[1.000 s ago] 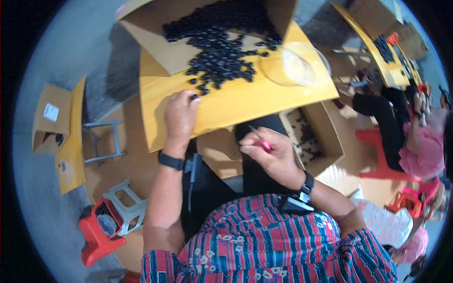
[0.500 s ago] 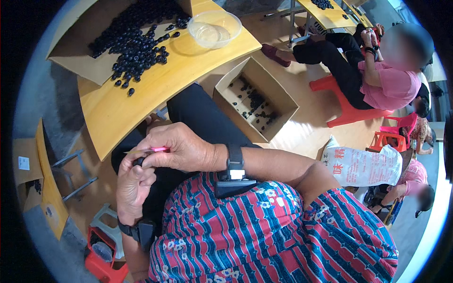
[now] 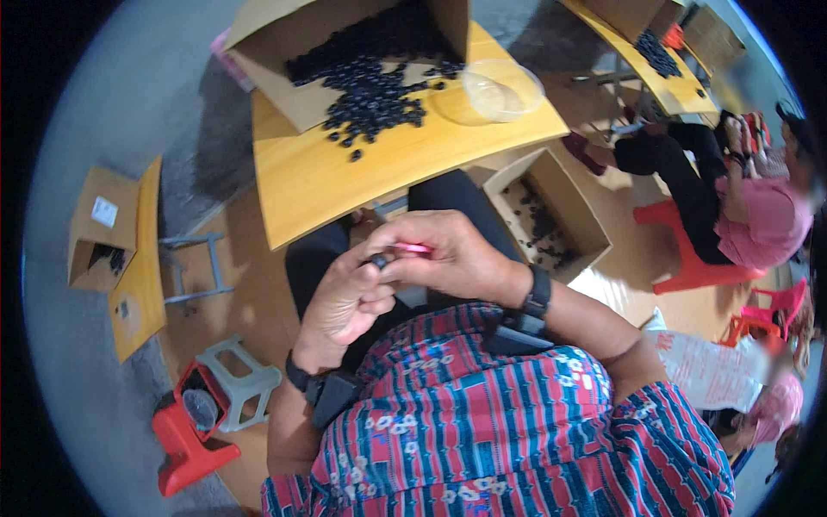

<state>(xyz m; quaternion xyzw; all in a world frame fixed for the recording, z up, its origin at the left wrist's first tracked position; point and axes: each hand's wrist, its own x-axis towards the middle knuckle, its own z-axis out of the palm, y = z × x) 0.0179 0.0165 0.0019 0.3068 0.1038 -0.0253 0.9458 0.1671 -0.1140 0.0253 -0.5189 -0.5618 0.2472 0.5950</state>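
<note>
left hand (image 3: 343, 303)'s got a little dark round piece (image 3: 379, 260) pinched in its fingertips, right up against the right hand (image 3: 463, 255), whose fingers are closed on a pink tool (image 3: 412, 249), and that piece looks light, firmish, maybe slick, so I'd grip its sides

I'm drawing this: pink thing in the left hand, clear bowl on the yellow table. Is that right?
Not quite: the head view shows the pink thing in the right hand. The clear bowl is on the yellow table.
</note>
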